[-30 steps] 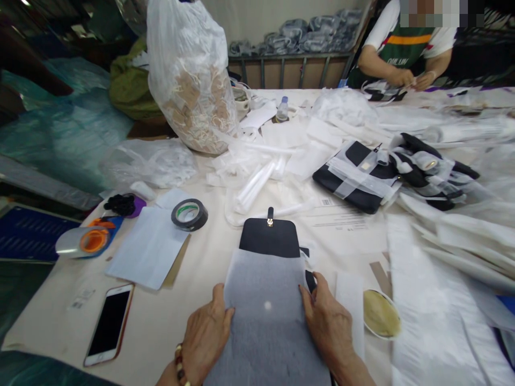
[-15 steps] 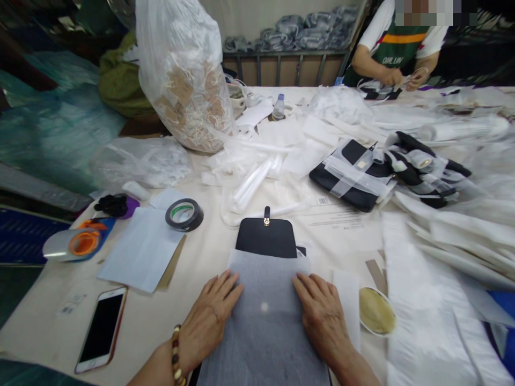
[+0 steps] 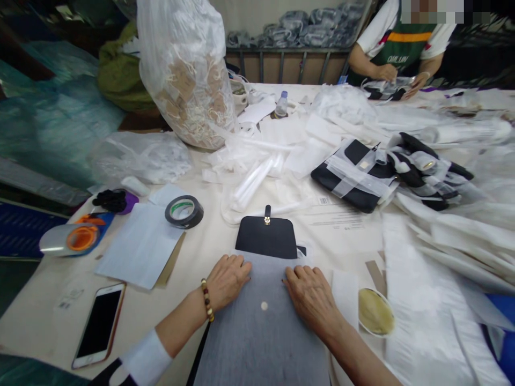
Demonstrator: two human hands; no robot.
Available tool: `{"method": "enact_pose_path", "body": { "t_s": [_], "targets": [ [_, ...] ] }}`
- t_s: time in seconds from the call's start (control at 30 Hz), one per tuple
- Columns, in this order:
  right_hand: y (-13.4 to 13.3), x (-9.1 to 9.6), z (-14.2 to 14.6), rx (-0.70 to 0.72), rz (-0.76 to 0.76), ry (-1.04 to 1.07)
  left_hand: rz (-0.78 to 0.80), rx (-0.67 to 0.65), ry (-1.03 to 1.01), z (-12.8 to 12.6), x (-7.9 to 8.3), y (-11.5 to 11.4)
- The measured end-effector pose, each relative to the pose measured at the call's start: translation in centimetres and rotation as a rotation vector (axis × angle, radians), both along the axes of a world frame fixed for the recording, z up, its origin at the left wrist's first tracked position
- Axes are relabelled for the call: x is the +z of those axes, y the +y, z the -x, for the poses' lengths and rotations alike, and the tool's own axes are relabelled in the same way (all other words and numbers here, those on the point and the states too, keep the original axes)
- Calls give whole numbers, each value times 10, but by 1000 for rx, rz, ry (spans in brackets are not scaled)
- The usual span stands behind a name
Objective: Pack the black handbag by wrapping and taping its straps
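A black bag with its flap point(image 3: 265, 236) opened away from me lies on the table, a gold clasp point(image 3: 267, 220) on the flap's tab. Over the body of the bag is a thin, translucent white sheet point(image 3: 265, 343), with a small round pale spot showing in its middle. My left hand point(image 3: 227, 284), a beaded bracelet at its wrist, has its fingers curled and closed on the sheet near the upper left corner. Likewise, my right hand point(image 3: 309, 292) is closed on the upper right part of the sheet. The fingertips are partly hidden.
Left are a phone point(image 3: 100, 324), paper sheets point(image 3: 139, 241), black tape point(image 3: 184, 211) and an orange-cored roll point(image 3: 81, 237). Right are a dish of yellowish paste point(image 3: 376, 312) and wrapped black bags point(image 3: 354, 177). A big plastic sack point(image 3: 189, 80) stands behind. Across the table a co-worker point(image 3: 402, 53) handles something.
Both hands have moved up the sheet and slightly inward. Their fingers, flatter before, are now curled near its top edge. The co-worker's hands have shifted on the thing they handle.
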State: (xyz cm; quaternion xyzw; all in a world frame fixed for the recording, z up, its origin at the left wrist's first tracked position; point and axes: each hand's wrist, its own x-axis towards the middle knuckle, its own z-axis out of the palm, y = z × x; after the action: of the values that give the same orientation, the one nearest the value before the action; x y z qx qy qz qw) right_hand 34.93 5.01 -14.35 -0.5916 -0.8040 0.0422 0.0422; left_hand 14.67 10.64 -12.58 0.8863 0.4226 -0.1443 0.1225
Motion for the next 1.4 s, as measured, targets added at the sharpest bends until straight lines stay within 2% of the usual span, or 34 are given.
{"method": "enact_pose_path", "body": {
  "t_s": [0.2,0.33,0.5,0.63,0.8,1.0,1.17,1.4],
  "targets": [
    [10,-5,-4,37,81,16,-71,-58,-30,-2,-13,5],
    [11,-8,-8,43,126,55,-28,-142,-152,1,-23,3],
    [10,-15,-11,16,207,119,39,-90,-220,5,-34,-1],
    [13,-18,-14,7,250,160,83,-12,-240,6,-31,0],
    [17,-15,-15,20,292,175,167,57,-249,3,-20,11],
    [21,-11,-15,18,357,225,275,66,-199,2,-18,24],
    [31,-11,-20,-13,488,339,404,119,-191,4,-20,32],
    [42,-20,-25,-10,723,524,575,189,-225,13,-26,41]
  ]
}}
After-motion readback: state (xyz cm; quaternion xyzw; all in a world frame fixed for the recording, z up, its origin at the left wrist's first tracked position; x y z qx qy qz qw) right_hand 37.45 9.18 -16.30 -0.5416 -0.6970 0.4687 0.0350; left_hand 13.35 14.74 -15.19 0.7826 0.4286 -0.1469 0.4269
